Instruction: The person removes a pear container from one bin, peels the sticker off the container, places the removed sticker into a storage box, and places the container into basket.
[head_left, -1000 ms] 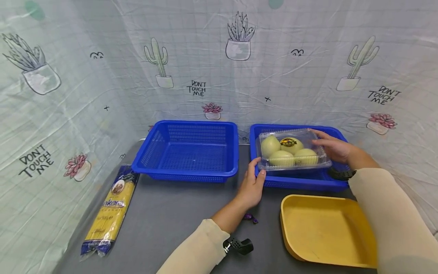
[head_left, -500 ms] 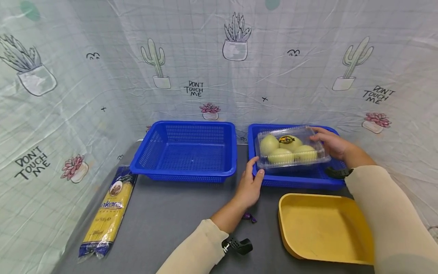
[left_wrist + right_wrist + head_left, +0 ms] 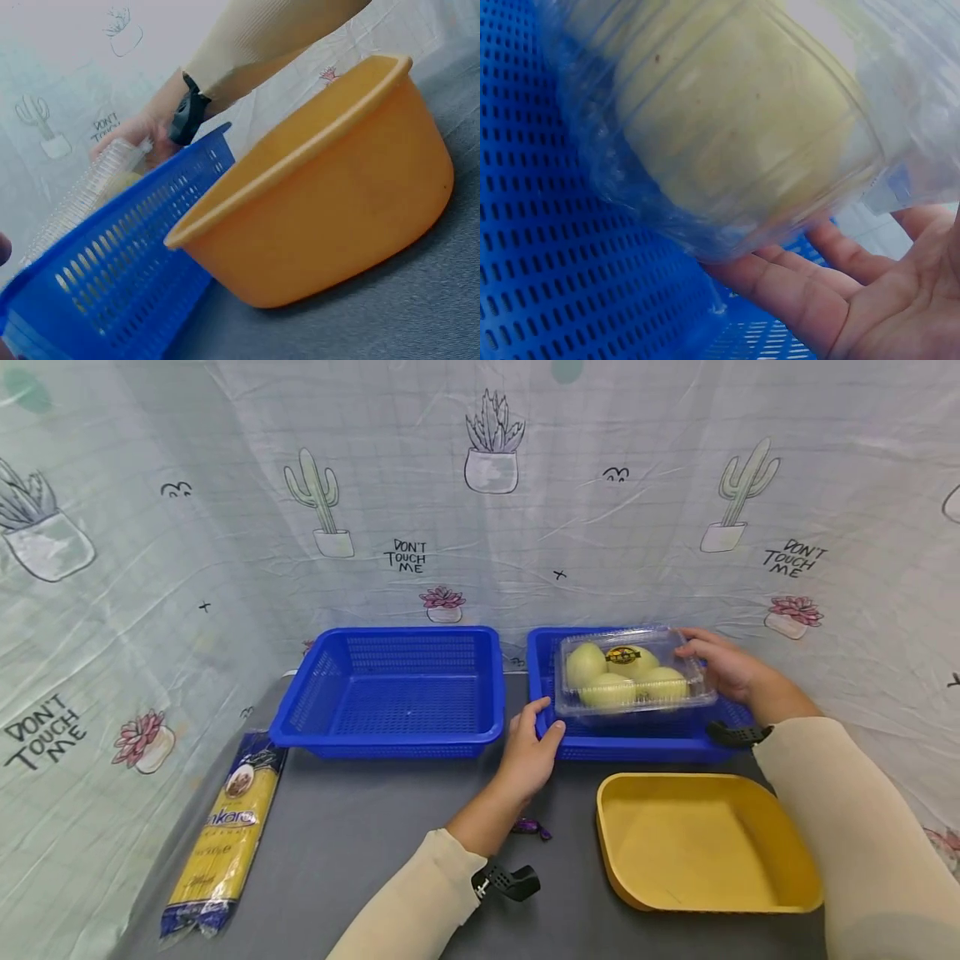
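My right hand (image 3: 729,670) grips the right end of a clear plastic clamshell box (image 3: 566,693). Pale yellow-green round produce (image 3: 587,667) lies inside it under a black and gold sticker. In the right wrist view, my fingers (image 3: 787,296) support the box's underside. The box sits tilted over the right blue basket (image 3: 637,750); its full contact with the basket is hidden. My left hand (image 3: 528,756) holds that basket's front left corner, thumb and fingers about the rim, apart from the box. The left wrist view shows the perforated basket wall (image 3: 127,255) close up.
Another blue basket (image 3: 405,741) stands to the left. A yellow tub (image 3: 690,843) is in front of the right basket. A yellow spaghetti packet (image 3: 225,831) lies at the table's left edge. One purple wrapped candy (image 3: 528,827) lies beside my left wrist. A patterned curtain surrounds the table.
The box has shifted slightly back and right relative to the basket, with its front edge farther from my left fingers. My left hand stays at the basket corner. The head view has turned slightly right.
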`<act>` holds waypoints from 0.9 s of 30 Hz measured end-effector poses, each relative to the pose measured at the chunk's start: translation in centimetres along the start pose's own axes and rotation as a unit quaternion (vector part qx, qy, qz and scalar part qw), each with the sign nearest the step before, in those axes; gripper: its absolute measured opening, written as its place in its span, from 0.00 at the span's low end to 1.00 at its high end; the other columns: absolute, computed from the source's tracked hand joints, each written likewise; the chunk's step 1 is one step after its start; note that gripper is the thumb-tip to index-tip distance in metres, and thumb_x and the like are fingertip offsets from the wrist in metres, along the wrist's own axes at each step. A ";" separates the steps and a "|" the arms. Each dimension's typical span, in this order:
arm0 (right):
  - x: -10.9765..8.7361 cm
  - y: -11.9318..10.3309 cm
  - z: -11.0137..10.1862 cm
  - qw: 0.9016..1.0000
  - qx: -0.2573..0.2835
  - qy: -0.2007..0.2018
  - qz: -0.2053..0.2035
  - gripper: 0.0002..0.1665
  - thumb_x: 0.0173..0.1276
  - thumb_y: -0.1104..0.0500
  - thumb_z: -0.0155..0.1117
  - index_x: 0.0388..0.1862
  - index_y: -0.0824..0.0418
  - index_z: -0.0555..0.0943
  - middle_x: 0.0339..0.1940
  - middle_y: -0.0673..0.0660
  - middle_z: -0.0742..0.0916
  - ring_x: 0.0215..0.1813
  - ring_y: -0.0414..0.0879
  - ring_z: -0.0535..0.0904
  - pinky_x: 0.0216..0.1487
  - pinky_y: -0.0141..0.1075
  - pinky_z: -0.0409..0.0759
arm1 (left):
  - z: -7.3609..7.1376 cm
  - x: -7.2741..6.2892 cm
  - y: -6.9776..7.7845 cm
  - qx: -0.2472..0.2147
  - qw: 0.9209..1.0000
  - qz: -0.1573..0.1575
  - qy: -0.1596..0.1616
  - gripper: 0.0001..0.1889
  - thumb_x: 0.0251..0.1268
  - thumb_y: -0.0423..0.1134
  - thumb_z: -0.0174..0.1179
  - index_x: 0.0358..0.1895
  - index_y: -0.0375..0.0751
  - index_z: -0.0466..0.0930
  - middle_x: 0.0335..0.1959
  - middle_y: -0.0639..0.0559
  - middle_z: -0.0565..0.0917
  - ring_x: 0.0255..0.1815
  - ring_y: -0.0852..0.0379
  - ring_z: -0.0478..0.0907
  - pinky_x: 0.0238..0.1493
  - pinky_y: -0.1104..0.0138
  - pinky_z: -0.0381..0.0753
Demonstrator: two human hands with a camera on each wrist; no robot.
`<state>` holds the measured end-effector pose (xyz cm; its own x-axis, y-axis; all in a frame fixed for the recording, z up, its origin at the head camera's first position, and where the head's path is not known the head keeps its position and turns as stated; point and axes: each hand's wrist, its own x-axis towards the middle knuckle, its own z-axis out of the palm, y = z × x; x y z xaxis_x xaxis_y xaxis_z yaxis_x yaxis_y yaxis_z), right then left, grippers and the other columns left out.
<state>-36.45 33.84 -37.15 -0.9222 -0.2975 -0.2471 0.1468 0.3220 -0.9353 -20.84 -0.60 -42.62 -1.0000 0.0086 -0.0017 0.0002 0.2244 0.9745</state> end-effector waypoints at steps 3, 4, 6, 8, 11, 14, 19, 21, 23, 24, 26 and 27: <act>-1.0 -0.4 0.0 1.000 0.018 0.013 -0.003 0.49 0.85 0.54 0.49 0.90 0.55 0.32 0.88 0.61 0.31 0.85 0.68 0.24 0.77 0.72 0.49 | -0.1 -0.1 0.8 0.025 1.000 0.004 0.012 0.28 0.83 0.50 0.57 0.80 0.52 0.68 0.84 0.40 0.57 0.83 0.37 0.57 0.79 0.40 0.59; -1.4 -0.5 0.0 1.000 0.018 0.015 -0.005 0.49 0.86 0.54 0.49 0.90 0.55 0.32 0.88 0.61 0.30 0.85 0.68 0.23 0.77 0.73 0.47 | -0.2 -0.1 1.2 0.033 0.999 0.009 0.015 0.28 0.82 0.51 0.58 0.80 0.52 0.68 0.85 0.41 0.55 0.84 0.37 0.56 0.80 0.40 0.59; -2.4 -0.9 0.1 0.999 0.024 0.021 -0.006 0.49 0.86 0.54 0.49 0.90 0.55 0.32 0.88 0.60 0.30 0.85 0.68 0.22 0.77 0.74 0.45 | -0.3 -0.3 1.8 0.048 0.999 0.021 0.016 0.29 0.81 0.52 0.58 0.80 0.52 0.68 0.86 0.41 0.53 0.84 0.36 0.55 0.79 0.39 0.59; -3.4 -1.4 0.2 0.999 0.029 0.026 -0.010 0.49 0.85 0.53 0.49 0.90 0.54 0.33 0.88 0.61 0.31 0.85 0.67 0.23 0.77 0.73 0.46 | -0.5 -0.6 2.5 0.058 0.998 0.034 0.014 0.29 0.81 0.53 0.57 0.80 0.53 0.68 0.87 0.41 0.53 0.85 0.37 0.54 0.79 0.38 0.59; -4.7 -2.4 0.5 0.999 0.038 0.037 -0.013 0.46 0.85 0.51 0.49 0.91 0.50 0.38 0.90 0.61 0.37 0.86 0.64 0.36 0.73 0.60 0.65 | -1.0 -0.8 3.5 0.057 0.996 0.061 0.009 0.29 0.82 0.53 0.56 0.80 0.51 0.68 0.86 0.41 0.54 0.84 0.37 0.55 0.78 0.37 0.60; -5.7 -3.3 1.2 0.998 0.044 0.042 -0.018 0.43 0.86 0.51 0.50 0.91 0.45 0.44 0.88 0.61 0.47 0.78 0.58 0.56 0.57 0.43 0.80 | -2.0 -1.1 4.3 0.046 0.995 0.083 0.009 0.28 0.83 0.53 0.56 0.79 0.52 0.69 0.86 0.43 0.56 0.84 0.39 0.57 0.78 0.37 0.60; -7.5 -4.8 3.1 0.997 0.055 0.043 -0.017 0.42 0.86 0.52 0.52 0.91 0.42 0.47 0.88 0.61 0.51 0.79 0.59 0.59 0.75 0.55 0.69 | -3.6 -1.3 5.3 0.019 0.994 0.105 0.017 0.25 0.83 0.50 0.56 0.78 0.55 0.72 0.83 0.47 0.60 0.82 0.41 0.59 0.77 0.37 0.61; -8.4 -5.1 3.7 0.997 0.063 0.043 -0.019 0.43 0.86 0.53 0.51 0.92 0.44 0.45 0.90 0.60 0.46 0.86 0.63 0.45 0.82 0.66 0.48 | -4.1 -1.4 5.6 0.004 0.994 0.108 0.008 0.25 0.84 0.50 0.56 0.78 0.54 0.72 0.82 0.46 0.61 0.81 0.42 0.60 0.76 0.37 0.63; -9.4 -5.4 4.3 0.996 0.074 0.046 -0.022 0.44 0.85 0.55 0.51 0.92 0.47 0.44 0.90 0.61 0.44 0.87 0.65 0.33 0.80 0.72 0.33 | -4.5 -1.5 5.9 -0.009 0.994 0.108 -0.007 0.25 0.84 0.50 0.56 0.78 0.54 0.72 0.82 0.47 0.61 0.80 0.43 0.60 0.75 0.37 0.64; -9.9 -5.5 4.6 0.995 0.081 0.050 -0.025 0.44 0.85 0.55 0.50 0.92 0.47 0.44 0.90 0.62 0.44 0.87 0.64 0.29 0.79 0.71 0.29 | -4.7 -1.6 6.1 -0.015 0.994 0.106 -0.013 0.25 0.84 0.51 0.56 0.78 0.56 0.72 0.82 0.48 0.61 0.80 0.43 0.59 0.75 0.37 0.64; -10.7 -5.5 5.2 0.993 0.097 0.056 -0.029 0.43 0.85 0.56 0.50 0.92 0.47 0.45 0.90 0.61 0.44 0.86 0.64 0.23 0.79 0.69 0.23 | -4.9 -1.9 6.4 -0.026 0.994 0.106 -0.022 0.25 0.83 0.51 0.57 0.78 0.57 0.72 0.82 0.49 0.60 0.80 0.44 0.59 0.75 0.36 0.62; -11.1 -5.6 5.5 0.992 0.108 0.061 -0.028 0.43 0.85 0.56 0.50 0.92 0.46 0.47 0.90 0.62 0.46 0.86 0.64 0.24 0.80 0.68 0.25 | -5.1 -2.2 6.6 -0.030 0.994 0.106 -0.023 0.25 0.83 0.50 0.57 0.78 0.57 0.73 0.82 0.50 0.60 0.81 0.44 0.58 0.75 0.35 0.62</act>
<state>-25.05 30.37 -30.59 -0.9656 -0.1938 -0.1731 0.1553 0.1038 -0.9824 -18.70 -4.10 -35.04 -0.9762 0.0939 0.1956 0.2084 0.1542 0.9658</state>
